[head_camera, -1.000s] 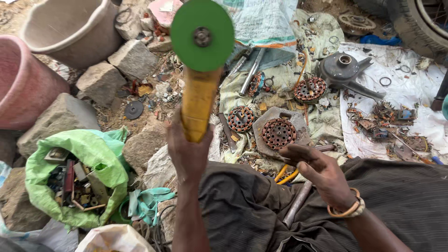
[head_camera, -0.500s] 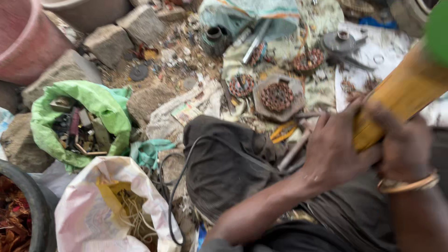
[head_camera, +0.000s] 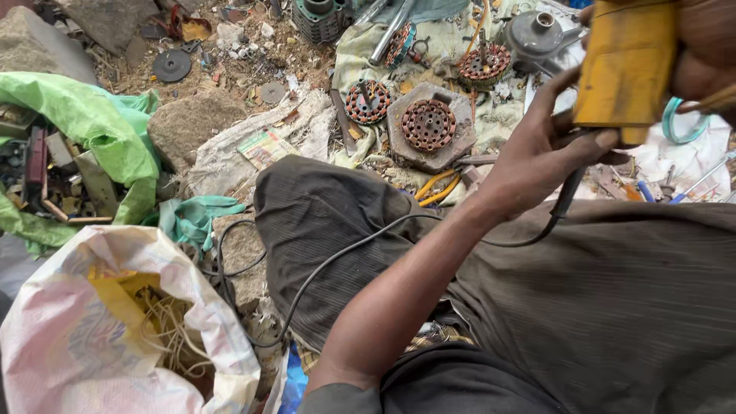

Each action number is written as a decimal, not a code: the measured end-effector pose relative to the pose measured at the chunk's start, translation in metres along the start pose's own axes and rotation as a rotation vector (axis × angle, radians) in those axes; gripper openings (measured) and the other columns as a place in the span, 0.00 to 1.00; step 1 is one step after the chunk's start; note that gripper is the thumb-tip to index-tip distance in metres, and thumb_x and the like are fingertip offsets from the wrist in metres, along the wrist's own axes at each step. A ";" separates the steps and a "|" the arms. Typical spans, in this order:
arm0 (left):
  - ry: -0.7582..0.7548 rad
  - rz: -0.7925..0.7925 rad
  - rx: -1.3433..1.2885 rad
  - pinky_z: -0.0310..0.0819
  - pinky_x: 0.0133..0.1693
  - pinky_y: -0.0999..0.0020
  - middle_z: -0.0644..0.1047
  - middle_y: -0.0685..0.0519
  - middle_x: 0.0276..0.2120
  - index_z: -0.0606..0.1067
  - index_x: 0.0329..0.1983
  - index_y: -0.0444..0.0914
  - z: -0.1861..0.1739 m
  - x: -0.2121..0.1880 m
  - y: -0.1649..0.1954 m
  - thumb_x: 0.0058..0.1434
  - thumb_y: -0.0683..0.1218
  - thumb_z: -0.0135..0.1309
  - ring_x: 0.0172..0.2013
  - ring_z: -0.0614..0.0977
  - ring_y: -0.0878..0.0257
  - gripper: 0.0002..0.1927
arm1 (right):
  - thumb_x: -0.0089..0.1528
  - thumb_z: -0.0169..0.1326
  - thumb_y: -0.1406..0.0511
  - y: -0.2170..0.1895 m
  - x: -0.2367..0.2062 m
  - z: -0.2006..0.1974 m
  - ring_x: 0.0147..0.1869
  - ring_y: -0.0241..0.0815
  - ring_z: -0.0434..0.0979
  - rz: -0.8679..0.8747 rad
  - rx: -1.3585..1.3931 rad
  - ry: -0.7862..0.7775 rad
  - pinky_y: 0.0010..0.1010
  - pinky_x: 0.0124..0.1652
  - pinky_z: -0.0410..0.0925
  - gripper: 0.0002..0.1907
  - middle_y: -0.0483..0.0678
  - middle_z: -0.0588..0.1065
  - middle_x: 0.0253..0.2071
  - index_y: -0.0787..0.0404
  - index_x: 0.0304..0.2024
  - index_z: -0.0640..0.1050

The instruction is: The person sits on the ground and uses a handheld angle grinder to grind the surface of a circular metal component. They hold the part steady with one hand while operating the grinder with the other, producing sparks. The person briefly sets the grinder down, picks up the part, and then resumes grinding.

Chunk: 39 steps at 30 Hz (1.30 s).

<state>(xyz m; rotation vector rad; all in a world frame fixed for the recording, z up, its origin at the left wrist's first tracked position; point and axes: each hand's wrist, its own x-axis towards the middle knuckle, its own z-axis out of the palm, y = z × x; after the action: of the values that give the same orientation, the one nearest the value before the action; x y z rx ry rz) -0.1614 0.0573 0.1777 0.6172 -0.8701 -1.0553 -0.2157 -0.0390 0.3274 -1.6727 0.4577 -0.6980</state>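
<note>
Two hands hold a yellow tool (head_camera: 625,65) raised at the upper right: the left hand (head_camera: 537,157) has its fingers (head_camera: 590,140) clenched around the lower end, while the right hand (head_camera: 701,54) grips the far side. Its black cord (head_camera: 337,257) runs from beneath the fingers across the lap. Just beyond the fingers, a rusty rotor (head_camera: 428,124) lies on the ground.

Our left arm stretched up and forward from lower centre, elbow low, forearm bare. Our left hand (head_camera: 540,149) raised at upper right, wrist bent slightly, fingers (head_camera: 594,139) curled round lower end of what we hold, thumb up along its near side. Our right hand (head_camera: 701,54) at top right corner, mostly cut off by edge, gripping same piece from the far side.
</note>
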 end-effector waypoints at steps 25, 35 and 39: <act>0.022 -0.323 0.386 0.76 0.53 0.49 0.81 0.37 0.48 0.63 0.71 0.33 -0.005 -0.007 -0.180 0.58 0.62 0.59 0.49 0.83 0.46 0.44 | 0.44 0.72 0.45 0.178 0.072 -0.060 0.38 0.56 0.82 0.416 -1.466 -0.372 0.46 0.43 0.75 0.40 0.58 0.81 0.37 0.64 0.49 0.79; -0.437 -0.724 1.096 0.79 0.52 0.50 0.83 0.38 0.48 0.82 0.50 0.35 -0.054 -0.088 -0.122 0.64 0.51 0.53 0.50 0.85 0.45 0.18 | 0.46 0.68 0.44 0.185 0.074 -0.051 0.36 0.55 0.86 0.530 -1.824 -0.668 0.46 0.41 0.79 0.40 0.54 0.83 0.36 0.46 0.59 0.77; -0.437 -0.830 1.246 0.78 0.48 0.50 0.81 0.45 0.48 0.81 0.48 0.39 -0.080 -0.079 -0.094 0.66 0.50 0.47 0.48 0.84 0.48 0.17 | 0.47 0.68 0.46 0.189 0.082 -0.047 0.36 0.53 0.84 0.604 -1.776 -0.731 0.44 0.39 0.80 0.39 0.53 0.81 0.36 0.46 0.59 0.76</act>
<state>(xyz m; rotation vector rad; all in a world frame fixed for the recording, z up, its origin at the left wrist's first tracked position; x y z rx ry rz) -0.1561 0.0972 0.0366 1.9558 -1.7383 -1.3196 -0.1720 -0.1675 0.1647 -2.8859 1.0930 1.1863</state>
